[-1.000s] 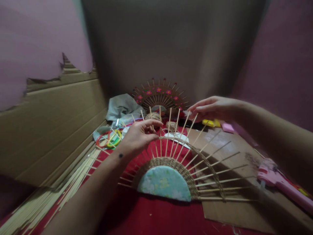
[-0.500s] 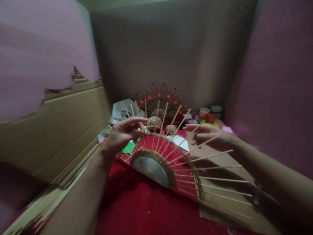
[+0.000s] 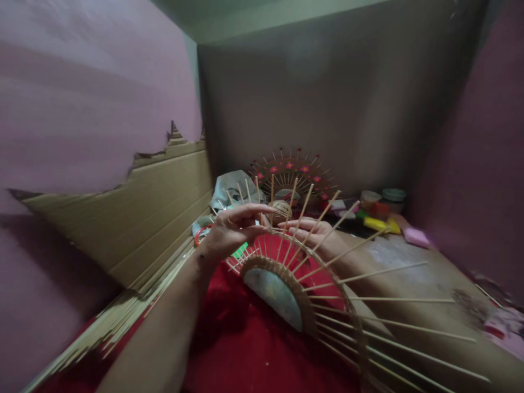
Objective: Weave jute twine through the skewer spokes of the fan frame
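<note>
A half-round fan-shaped frame [image 3: 305, 289] of thin sticks stands tilted on the red cloth, with a pale half-disc [image 3: 273, 295] at its centre. Twine is woven round the half-disc, and an outer twine band [image 3: 333, 275] crosses the sticks. My left hand [image 3: 237, 225] grips the upper left of that band, thumb and index finger around a stick. Close by, behind the sticks, is my right hand [image 3: 309, 232]. Its fingers are pressed together near the band, partly hidden; what they pinch is unclear. A ball of twine [image 3: 281, 210] lies just beyond both hands.
A finished fan with pink flowers [image 3: 292, 169] leans at the back wall. Loose sticks [image 3: 118, 322] lie along the left beside a cardboard sheet [image 3: 164, 207]. Tubs [image 3: 393, 199] and yellow packets [image 3: 376, 224] stand at the back right. Red cloth [image 3: 237, 355] covers the near surface.
My right hand has moved left, behind the sticks and close to my left hand. The left hand keeps its grip. The whole view has shifted, so the scene sits further right.
</note>
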A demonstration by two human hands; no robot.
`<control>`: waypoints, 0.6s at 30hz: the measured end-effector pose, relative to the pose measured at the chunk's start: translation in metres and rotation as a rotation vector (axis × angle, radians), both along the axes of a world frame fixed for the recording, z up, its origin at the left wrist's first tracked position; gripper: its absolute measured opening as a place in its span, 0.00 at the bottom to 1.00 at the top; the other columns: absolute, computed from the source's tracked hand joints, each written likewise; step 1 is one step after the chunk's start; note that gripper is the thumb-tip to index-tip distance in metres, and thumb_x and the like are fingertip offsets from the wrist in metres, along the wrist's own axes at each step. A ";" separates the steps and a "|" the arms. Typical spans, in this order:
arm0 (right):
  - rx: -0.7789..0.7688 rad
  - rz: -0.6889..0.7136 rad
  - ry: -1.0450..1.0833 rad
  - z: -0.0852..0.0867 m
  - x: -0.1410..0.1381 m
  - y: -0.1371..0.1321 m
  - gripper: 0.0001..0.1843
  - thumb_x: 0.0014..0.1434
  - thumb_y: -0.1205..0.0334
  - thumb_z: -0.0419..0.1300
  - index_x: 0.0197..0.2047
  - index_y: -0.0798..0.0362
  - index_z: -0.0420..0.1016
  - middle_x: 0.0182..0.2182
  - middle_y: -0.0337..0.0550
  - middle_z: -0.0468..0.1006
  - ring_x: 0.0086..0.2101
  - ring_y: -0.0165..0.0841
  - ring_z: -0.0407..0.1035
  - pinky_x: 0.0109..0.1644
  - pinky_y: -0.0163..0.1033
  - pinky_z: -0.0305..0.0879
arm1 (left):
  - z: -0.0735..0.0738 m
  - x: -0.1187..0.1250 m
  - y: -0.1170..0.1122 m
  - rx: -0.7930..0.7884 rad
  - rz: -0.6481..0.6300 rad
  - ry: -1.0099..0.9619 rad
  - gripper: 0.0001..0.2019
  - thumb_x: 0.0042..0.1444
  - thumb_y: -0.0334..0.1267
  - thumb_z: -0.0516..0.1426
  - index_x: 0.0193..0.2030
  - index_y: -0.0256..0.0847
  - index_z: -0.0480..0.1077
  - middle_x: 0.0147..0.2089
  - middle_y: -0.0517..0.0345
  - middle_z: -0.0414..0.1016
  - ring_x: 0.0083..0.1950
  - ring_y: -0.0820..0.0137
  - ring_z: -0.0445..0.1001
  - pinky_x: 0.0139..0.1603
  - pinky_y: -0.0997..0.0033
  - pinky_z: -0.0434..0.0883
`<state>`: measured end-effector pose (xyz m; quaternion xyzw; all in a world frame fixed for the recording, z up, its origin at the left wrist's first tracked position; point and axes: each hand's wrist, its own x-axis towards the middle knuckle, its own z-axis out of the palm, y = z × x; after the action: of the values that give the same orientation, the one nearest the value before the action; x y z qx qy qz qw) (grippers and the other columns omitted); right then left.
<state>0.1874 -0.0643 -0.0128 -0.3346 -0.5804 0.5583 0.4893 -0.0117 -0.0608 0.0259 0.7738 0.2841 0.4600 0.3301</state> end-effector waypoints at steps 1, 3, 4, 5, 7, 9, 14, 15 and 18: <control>-0.015 -0.011 -0.019 -0.003 -0.001 -0.002 0.14 0.43 0.52 0.65 0.34 0.49 0.78 0.17 0.34 0.70 0.15 0.23 0.56 0.18 0.32 0.54 | 0.001 0.000 -0.001 0.011 0.011 0.015 0.16 0.48 0.35 0.60 0.46 0.41 0.71 0.32 0.58 0.70 0.25 0.78 0.63 0.23 0.76 0.64; -0.036 -0.021 -0.078 -0.006 -0.005 -0.009 0.13 0.40 0.52 0.66 0.31 0.47 0.79 0.13 0.32 0.65 0.13 0.24 0.54 0.16 0.32 0.52 | 0.002 0.000 -0.003 0.032 0.025 0.030 0.16 0.48 0.35 0.59 0.46 0.41 0.71 0.33 0.56 0.71 0.27 0.76 0.65 0.24 0.76 0.64; -0.040 -0.030 -0.104 -0.007 -0.006 -0.012 0.12 0.40 0.52 0.66 0.30 0.47 0.79 0.11 0.32 0.63 0.12 0.25 0.54 0.15 0.32 0.52 | 0.002 0.000 -0.003 0.038 0.024 0.034 0.16 0.49 0.35 0.59 0.46 0.41 0.71 0.33 0.56 0.72 0.28 0.75 0.65 0.25 0.76 0.65; -0.040 -0.038 -0.126 -0.008 -0.007 -0.015 0.12 0.40 0.51 0.66 0.30 0.46 0.79 0.10 0.31 0.61 0.12 0.25 0.55 0.15 0.33 0.52 | 0.003 0.000 -0.004 0.043 0.018 0.036 0.16 0.49 0.35 0.59 0.46 0.40 0.71 0.34 0.55 0.72 0.29 0.75 0.66 0.25 0.75 0.65; -0.033 -0.040 -0.148 -0.009 -0.010 -0.018 0.12 0.41 0.51 0.65 0.31 0.44 0.78 0.11 0.31 0.61 0.12 0.27 0.57 0.15 0.34 0.55 | 0.003 0.000 -0.006 0.060 0.028 0.023 0.15 0.50 0.35 0.58 0.45 0.39 0.71 0.34 0.55 0.72 0.29 0.75 0.67 0.27 0.75 0.66; -0.007 -0.056 -0.150 -0.010 -0.010 -0.018 0.12 0.41 0.51 0.65 0.31 0.45 0.78 0.12 0.31 0.61 0.13 0.26 0.56 0.15 0.33 0.54 | 0.005 0.001 -0.009 0.133 0.128 -0.031 0.12 0.51 0.34 0.57 0.44 0.39 0.71 0.33 0.56 0.71 0.27 0.76 0.65 0.26 0.75 0.66; -0.001 -0.084 -0.168 -0.004 -0.009 -0.020 0.18 0.43 0.48 0.63 0.33 0.52 0.77 0.12 0.32 0.61 0.13 0.23 0.52 0.15 0.31 0.49 | 0.009 0.007 -0.025 0.480 0.361 -0.179 0.08 0.51 0.29 0.56 0.37 0.41 0.72 0.34 0.58 0.69 0.30 0.76 0.65 0.28 0.75 0.65; -0.008 -0.085 -0.178 -0.002 -0.008 -0.022 0.19 0.43 0.47 0.63 0.34 0.52 0.77 0.12 0.32 0.61 0.13 0.23 0.53 0.16 0.31 0.49 | 0.009 0.009 -0.029 0.514 0.305 -0.136 0.08 0.50 0.28 0.56 0.38 0.41 0.72 0.36 0.57 0.70 0.31 0.76 0.66 0.29 0.75 0.65; 0.002 -0.095 -0.189 0.007 -0.005 -0.028 0.18 0.45 0.47 0.61 0.34 0.51 0.77 0.13 0.32 0.63 0.13 0.24 0.54 0.16 0.31 0.51 | 0.005 0.016 -0.036 0.516 0.124 0.059 0.15 0.51 0.26 0.55 0.46 0.41 0.68 0.42 0.55 0.72 0.29 0.78 0.66 0.29 0.76 0.66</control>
<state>0.1826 -0.0923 -0.0062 -0.4123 -0.6081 0.4998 0.4588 0.0039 -0.0965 0.0313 0.8266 0.2138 0.5137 0.0844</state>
